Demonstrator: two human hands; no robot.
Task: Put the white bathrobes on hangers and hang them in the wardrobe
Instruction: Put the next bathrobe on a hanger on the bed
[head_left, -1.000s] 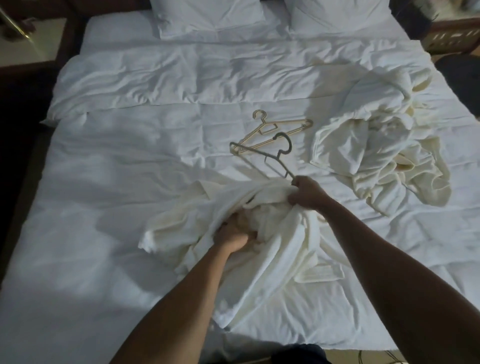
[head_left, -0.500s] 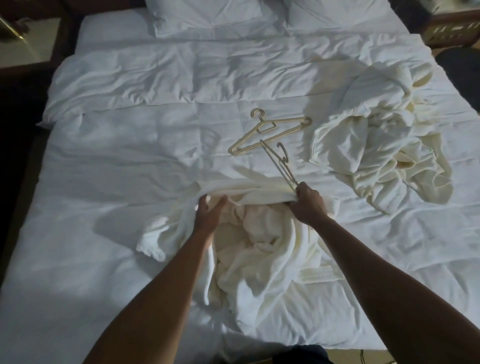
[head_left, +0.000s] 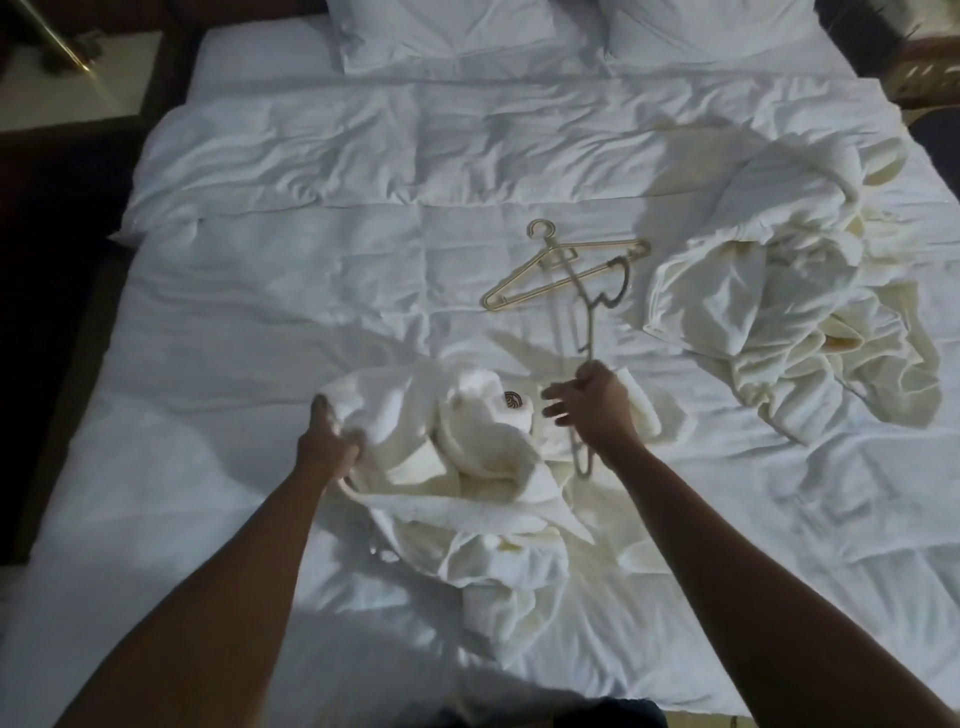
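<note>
A: Status on robe nr 1?
B: Lying bunched on the bed, mid-front. Left hand clenched round a fold of the near bathrobe at its left edge. Right hand clamped on the grey hanger, though index & thumb look partly spread, blurred. Hook end pointing away, up twd the pillows.
A: 2nd robe & hanger?
B: Other bathrobe heaped at right, well apart. Gold hanger flat on the bed betw. the two, under the grey one's far end.
A: Tips for this step?
B: Prob. best to find the collar first; label patch visible near the middle, likely marks the neck. Open up one shoulder w/ the left hand, feed one hanger arm in, then the other. Keep the hook clear of the gold hanger so as not to snag. Wardrobe not in view.
</note>
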